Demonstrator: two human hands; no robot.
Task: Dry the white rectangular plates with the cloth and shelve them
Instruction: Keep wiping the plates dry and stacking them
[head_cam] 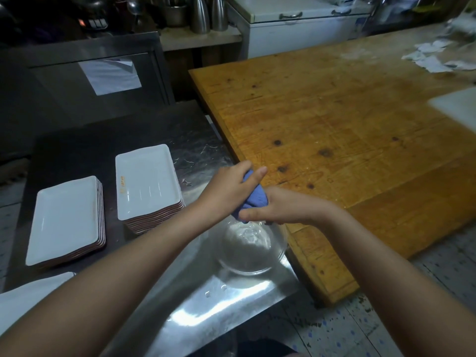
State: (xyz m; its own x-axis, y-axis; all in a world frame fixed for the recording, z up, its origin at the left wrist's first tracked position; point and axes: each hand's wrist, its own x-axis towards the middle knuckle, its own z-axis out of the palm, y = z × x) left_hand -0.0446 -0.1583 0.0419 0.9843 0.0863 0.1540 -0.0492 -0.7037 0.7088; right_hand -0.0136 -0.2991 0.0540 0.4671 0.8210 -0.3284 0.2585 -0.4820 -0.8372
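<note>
While left hand (226, 194) and right hand (286, 207) both grip bunched blue cloth (256, 199), fingers curled round it, glass bowl (253, 249) sits just below on steel counter (231, 305). Taller plate stack (148, 181) and lower plate stack (65, 220) lie left on dark mat (77, 150), apart from hands. Wooden table (334, 137) just beside bowl. Orange mark on taller stack's top plate: unreadable. Paper sheet (110, 76) on panel behind, writing not legible.
</note>
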